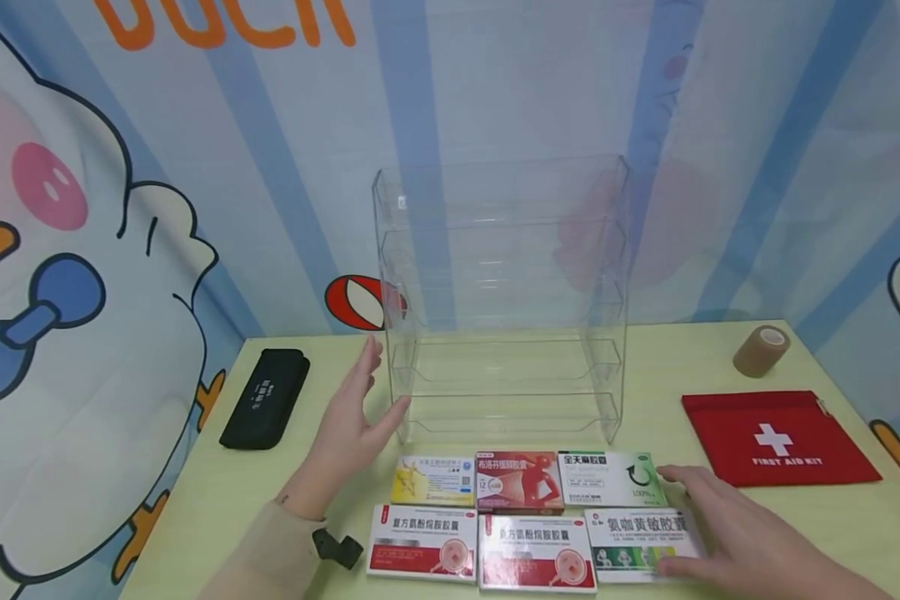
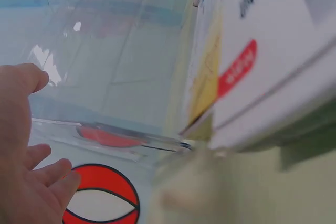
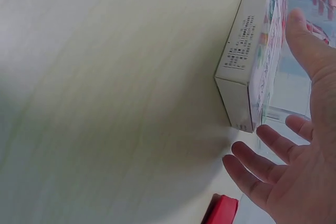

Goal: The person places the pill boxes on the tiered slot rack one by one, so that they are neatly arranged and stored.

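Observation:
A clear acrylic tiered rack [image 1: 506,396] stands at the back middle of the table. My left hand [image 1: 348,433] is beside its lower left side, fingers extended, thumb near the front edge, with nothing held. In front of the rack lie medicine boxes in two rows: yellow-and-white [image 1: 432,481], red [image 1: 519,481] and white-and-green [image 1: 613,479] behind, two white-and-red ones [image 1: 422,542] and a white box with a green strip [image 1: 640,546] in front. My right hand [image 1: 746,537] is spread at the right end of both rows, thumb overlapping the front right box, index fingertip by the green one.
A red first aid pouch [image 1: 783,437] lies at the right, with a brown bandage roll [image 1: 762,351] behind it. Over on the left lies a black case [image 1: 265,398]. A printed cloth backdrop [image 1: 495,83] hangs behind the table.

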Motion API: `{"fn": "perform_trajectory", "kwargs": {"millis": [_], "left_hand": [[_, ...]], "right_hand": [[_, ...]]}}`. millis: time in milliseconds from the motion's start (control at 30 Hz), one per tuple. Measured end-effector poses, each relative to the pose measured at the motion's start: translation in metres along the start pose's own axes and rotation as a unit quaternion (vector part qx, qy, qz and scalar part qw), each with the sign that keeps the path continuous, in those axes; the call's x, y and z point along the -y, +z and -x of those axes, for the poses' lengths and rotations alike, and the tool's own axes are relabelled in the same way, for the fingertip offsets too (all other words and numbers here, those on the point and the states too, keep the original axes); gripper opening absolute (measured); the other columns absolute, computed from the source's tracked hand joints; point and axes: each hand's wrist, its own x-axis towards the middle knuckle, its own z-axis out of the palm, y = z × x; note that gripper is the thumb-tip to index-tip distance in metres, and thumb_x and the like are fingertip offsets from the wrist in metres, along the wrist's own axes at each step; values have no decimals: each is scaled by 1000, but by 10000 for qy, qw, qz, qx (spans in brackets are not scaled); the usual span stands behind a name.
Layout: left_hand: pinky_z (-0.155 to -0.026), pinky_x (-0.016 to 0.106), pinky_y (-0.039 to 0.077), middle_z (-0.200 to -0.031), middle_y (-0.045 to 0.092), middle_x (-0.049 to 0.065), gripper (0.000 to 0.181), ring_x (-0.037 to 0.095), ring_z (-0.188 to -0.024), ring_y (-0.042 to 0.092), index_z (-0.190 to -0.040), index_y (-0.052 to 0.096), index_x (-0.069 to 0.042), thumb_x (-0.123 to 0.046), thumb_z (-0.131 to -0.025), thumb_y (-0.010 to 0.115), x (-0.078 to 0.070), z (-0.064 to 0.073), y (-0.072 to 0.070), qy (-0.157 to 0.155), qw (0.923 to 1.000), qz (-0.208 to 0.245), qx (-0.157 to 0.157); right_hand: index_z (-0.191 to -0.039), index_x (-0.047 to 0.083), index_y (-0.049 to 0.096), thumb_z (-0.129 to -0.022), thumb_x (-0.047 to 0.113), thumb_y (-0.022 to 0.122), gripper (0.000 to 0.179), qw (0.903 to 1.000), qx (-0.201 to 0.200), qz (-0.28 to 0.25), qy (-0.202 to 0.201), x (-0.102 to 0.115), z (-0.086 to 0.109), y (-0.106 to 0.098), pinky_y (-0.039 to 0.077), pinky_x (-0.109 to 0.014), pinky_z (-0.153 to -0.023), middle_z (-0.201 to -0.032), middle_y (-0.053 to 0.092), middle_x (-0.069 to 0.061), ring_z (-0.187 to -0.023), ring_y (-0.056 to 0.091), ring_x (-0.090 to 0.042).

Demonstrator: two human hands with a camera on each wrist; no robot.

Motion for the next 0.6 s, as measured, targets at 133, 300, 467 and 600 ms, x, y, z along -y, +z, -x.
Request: {"fn": "perform_trajectory", "kwargs": {"millis": [133,300,467,600], "left_hand": [[-128,54,47,-180,37,10,94,34,-163,45,-178,17,-12,-26,-106,76,10,0,5,-192,9990,363,202],[-128,52,47,-180,39,3,88,30,-163,46,-178,21,-26,-27,-107,74,19,1,11,-318,9973,550,371],[-126,52,49,-179,40,2,84,31,-161,48,-177,23,-34,-26,-109,72,26,3,15,-360,9957,718,465],[-125,52,50,-180,39,2,83,32,-161,48,-177,26,-30,-24,-108,72,29,6,19,-478,9940,829,524]], "right_hand": [[-161,18,44,-47,77,96,138,9986,158,-404,293,-3,2,3,71,-54,-87,-154,55,-8,-131,56,-28],[-156,21,51,-49,77,97,129,9988,146,-332,316,-6,1,5,71,-48,-90,-146,59,-4,-127,55,-25],[-148,22,59,-52,75,97,116,9993,88,-84,358,-8,-1,7,69,-48,-96,-136,62,-1,-122,56,-24],[-145,20,62,-50,73,99,114,9993,23,-105,355,-10,-1,9,70,-46,-93,-133,63,-2,-119,57,-25]]}}
